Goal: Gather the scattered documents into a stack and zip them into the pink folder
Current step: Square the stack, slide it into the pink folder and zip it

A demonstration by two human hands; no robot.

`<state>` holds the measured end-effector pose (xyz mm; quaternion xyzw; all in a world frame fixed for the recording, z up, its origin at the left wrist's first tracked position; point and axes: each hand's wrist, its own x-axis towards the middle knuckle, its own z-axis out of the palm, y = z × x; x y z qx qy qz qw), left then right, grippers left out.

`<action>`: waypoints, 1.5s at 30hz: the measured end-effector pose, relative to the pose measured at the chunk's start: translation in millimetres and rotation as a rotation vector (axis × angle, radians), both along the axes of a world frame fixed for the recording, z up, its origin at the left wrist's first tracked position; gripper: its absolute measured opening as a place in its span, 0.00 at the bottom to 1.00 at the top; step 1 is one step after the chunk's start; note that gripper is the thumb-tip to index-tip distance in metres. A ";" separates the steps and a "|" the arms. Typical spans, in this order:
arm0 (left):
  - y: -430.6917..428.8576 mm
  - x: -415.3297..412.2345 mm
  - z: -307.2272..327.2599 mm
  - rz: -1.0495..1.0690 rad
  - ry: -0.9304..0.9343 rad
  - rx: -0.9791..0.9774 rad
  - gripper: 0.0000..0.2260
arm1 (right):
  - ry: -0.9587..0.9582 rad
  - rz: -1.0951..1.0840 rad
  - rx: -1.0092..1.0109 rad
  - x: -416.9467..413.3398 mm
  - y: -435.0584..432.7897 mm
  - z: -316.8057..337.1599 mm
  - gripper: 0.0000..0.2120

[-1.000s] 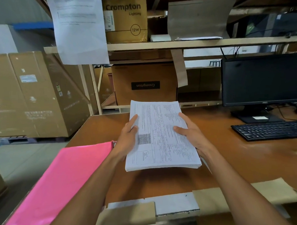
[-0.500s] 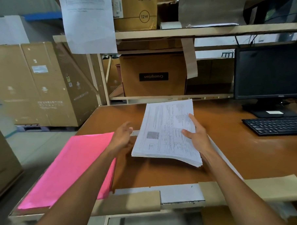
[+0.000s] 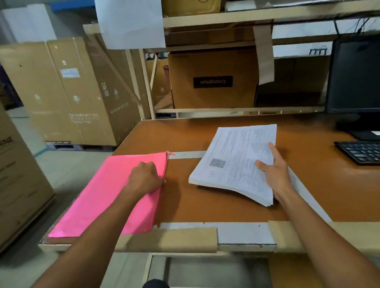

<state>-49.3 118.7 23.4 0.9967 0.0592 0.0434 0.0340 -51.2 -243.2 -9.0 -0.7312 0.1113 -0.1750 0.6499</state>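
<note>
1. One view is given, taken from the person's head, above the near edge of the table (image 3: pixel 207 133).
2. It is aimed forward and down across the tabletop.
3. The left hand (image 3: pixel 145 177) and right hand (image 3: pixel 275 171) are seen close, mid-frame.
4. The shelf (image 3: pixel 255 16) and boxes (image 3: pixel 56 90) behind the table are caught by the wide angle.

Finding an orange-brown desk (image 3: pixel 314 171) lower centre, bearing a black keyboard (image 3: pixel 365 151) and dark monitor (image 3: pixel 362 75) at right. Noting a cardboard box (image 3: pixel 212 79) lettered upside down sitting on the shelf (image 3: pixel 238 112) behind, a white sheet (image 3: pixel 130 17) hanging upper centre, large cartons (image 3: pixel 63 90) standing left.
</note>
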 end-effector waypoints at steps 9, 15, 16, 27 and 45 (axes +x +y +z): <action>-26.4 -13.8 -2.3 -0.007 -0.165 0.215 0.08 | -0.032 0.031 0.019 -6.1 2.3 1.6 0.34; -52.6 8.8 2.4 -0.168 -0.304 -0.320 0.10 | -0.108 -0.068 0.139 -7.8 -2.3 6.7 0.32; -63.6 13.1 6.3 -0.178 -0.302 -0.440 0.09 | -0.122 -0.110 0.169 -8.5 -5.1 8.7 0.31; -128.0 43.7 -14.5 -0.121 0.008 -0.750 0.13 | -0.129 -0.330 0.391 -15.1 -37.8 6.4 0.30; -138.3 44.7 -10.2 -0.057 0.125 -0.742 0.10 | -0.098 -0.235 0.303 -13.4 -27.9 7.0 0.29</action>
